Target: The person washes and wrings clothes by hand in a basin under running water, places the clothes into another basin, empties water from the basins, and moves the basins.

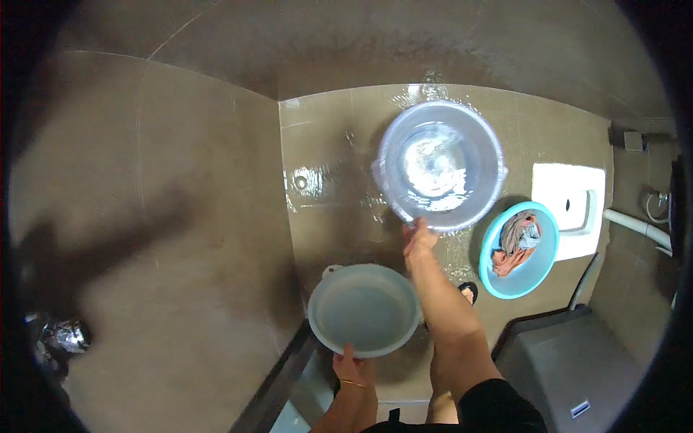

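A large pale lilac plastic basin (385,162) with water in it stands on the wet tiled floor. My right hand (419,238) grips its lower rim, thumb over the edge. Below and left, my left hand (351,363) holds the near rim of a smaller pale green-grey plastic basin (364,311), which looks to have a smooth inside; whether it holds water I cannot tell. A gold-coloured bangle is round my left wrist. To the right, a turquoise basin (528,279) holds crumpled cloths (517,243) in brown, orange and light blue.
A white squat toilet pan (579,184) is set in the floor at the right, with a white pipe (644,227) beside it. A floor drain (300,182) lies at the left. A grey moulded plastic piece (557,362) stands lower right. Tiled walls border the floor; metal fittings (70,335) shine far left.
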`<state>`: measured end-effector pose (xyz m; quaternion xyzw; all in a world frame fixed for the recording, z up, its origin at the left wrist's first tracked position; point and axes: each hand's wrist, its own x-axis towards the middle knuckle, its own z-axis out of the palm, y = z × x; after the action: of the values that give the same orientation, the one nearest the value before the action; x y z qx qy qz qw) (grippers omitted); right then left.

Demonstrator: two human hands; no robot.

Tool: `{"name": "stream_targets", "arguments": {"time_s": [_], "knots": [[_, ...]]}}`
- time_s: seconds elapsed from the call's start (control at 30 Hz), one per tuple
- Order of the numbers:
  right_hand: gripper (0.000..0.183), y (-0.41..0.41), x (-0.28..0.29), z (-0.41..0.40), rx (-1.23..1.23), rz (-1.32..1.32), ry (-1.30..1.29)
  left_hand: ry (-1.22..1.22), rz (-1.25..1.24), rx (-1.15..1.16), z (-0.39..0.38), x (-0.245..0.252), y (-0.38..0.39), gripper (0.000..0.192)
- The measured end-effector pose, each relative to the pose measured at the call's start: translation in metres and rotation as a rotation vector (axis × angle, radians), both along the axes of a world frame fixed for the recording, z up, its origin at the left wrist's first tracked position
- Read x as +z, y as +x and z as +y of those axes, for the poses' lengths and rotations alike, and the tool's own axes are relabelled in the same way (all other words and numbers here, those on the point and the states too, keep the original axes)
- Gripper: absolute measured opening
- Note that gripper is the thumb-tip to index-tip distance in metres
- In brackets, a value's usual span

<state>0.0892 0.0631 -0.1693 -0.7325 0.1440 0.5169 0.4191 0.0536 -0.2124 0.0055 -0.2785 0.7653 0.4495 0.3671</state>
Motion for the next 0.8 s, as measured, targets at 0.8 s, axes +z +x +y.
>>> {"name": "stream_targets", "arguments": {"time_s": [0.8], "knots": [[0.027, 0.129, -0.033, -0.103, 0.435, 0.228, 0.066, -0.113, -0.414, -0.081, -0.025, -0.024, -0.022, 0.019]]}}
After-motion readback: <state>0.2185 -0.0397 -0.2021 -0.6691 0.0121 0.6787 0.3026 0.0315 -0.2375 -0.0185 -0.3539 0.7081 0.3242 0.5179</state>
